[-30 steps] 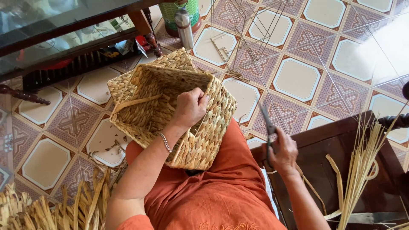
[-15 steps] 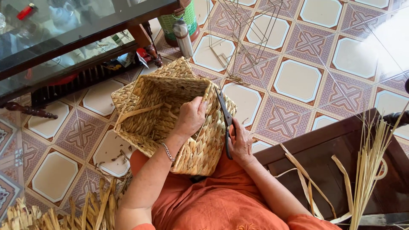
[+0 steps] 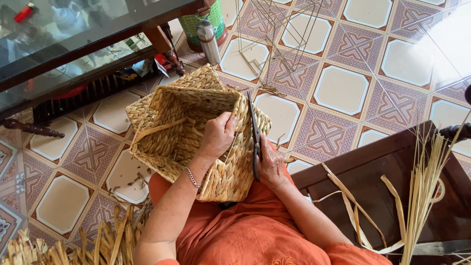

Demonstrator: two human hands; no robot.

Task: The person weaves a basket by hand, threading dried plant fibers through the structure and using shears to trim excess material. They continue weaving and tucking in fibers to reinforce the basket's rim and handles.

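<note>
So now the left hand (image 3: 217, 137) has its fingers curled tight over the rim of the square woven straw basket (image 3: 194, 135) on the lap. Right hand (image 3: 271, 164) just came across from the side, fingers wrapped round dark scissors (image 3: 254, 137), blades up against that rim, so trimming looks underway.

Woven basket (image 3: 196, 137) on the lap, left hand (image 3: 216, 137) inside its rim, right hand (image 3: 270, 164) with scissors (image 3: 255, 140) against its right side. Behind: glass table (image 3: 73, 39), flask (image 3: 208, 41). Right: wooden bench (image 3: 392, 196) under straw bundle (image 3: 422, 196).
</note>
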